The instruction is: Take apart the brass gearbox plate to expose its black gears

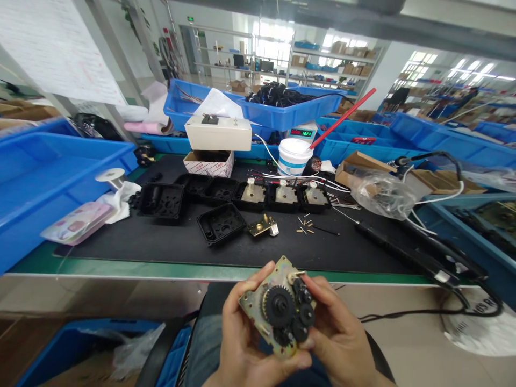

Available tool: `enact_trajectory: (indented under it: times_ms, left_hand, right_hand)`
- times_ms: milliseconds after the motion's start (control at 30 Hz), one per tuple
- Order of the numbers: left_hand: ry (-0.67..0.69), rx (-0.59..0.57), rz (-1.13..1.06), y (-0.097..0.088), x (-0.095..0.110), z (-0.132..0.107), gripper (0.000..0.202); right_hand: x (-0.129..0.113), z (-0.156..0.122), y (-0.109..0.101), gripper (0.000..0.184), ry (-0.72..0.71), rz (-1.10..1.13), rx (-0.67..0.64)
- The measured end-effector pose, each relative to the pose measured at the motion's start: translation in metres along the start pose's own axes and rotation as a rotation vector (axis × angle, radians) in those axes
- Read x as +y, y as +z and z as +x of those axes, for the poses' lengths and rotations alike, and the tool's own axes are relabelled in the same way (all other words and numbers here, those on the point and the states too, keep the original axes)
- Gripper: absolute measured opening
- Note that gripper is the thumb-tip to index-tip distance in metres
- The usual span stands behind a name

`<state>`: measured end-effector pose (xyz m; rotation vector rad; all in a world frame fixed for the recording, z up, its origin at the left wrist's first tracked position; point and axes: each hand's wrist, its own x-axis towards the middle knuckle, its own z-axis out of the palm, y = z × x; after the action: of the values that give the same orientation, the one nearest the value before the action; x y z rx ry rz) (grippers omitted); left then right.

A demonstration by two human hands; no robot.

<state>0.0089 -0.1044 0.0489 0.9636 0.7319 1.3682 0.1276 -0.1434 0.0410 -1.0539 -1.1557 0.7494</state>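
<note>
Between my two hands, in front of the table edge, is a gear assembly (253, 305), a brassy metal plate carrying several black gears, its geared face turned toward me. My left hand (237, 333) is wrapped around its left side and bottom. On the right side my right hand (336, 328) grips it, with fingers at the upper corner and thumb near the lower gears. Beyond it on the black mat lie a small brass plate part (258, 228) and several small pins (305, 224). An open black housing (221, 223) rests tilted beside the brass part.
Black housings (161, 200) line the mat, some with metal plates (284, 194) inside. Behind them stand a white tub (295, 157) and a white box (217, 133). A black-handled tool (387, 242) lies at right. Blue bins (72, 161) flank the table.
</note>
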Motion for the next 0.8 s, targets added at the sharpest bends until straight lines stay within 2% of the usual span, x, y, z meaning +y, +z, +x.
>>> enact_trajectory:
  times_ms: [300,467,567,667,733,800]
  left_hand:
    - [-0.073,-0.006,-0.052,-0.001,-0.001,-0.001,0.075]
    - [0.004,0.019,-0.038,0.001,-0.003,0.0,0.066]
    - [0.085,-0.038,-0.001,-0.003,-0.006,0.003,0.07]
    - [0.153,-0.097,0.041,-0.008,-0.011,0.006,0.077]
    - [0.171,-0.092,0.05,-0.01,-0.013,0.006,0.078]
    - [0.169,-0.091,0.076,-0.011,-0.017,0.007,0.078]
  right_hand:
    - [0.003,-0.001,0.002,0.042,-0.017,0.009,0.111]
    - [0.005,-0.002,0.006,0.034,0.069,0.084,0.118]
    - [0.004,-0.004,0.005,0.04,0.147,0.11,0.071]
    - [0.001,-0.006,0.002,0.044,0.204,0.219,-0.047]
    - [0.001,-0.007,0.002,0.053,0.238,0.306,-0.118]
    - [0.002,-0.007,0.004,0.067,0.266,0.342,-0.132]
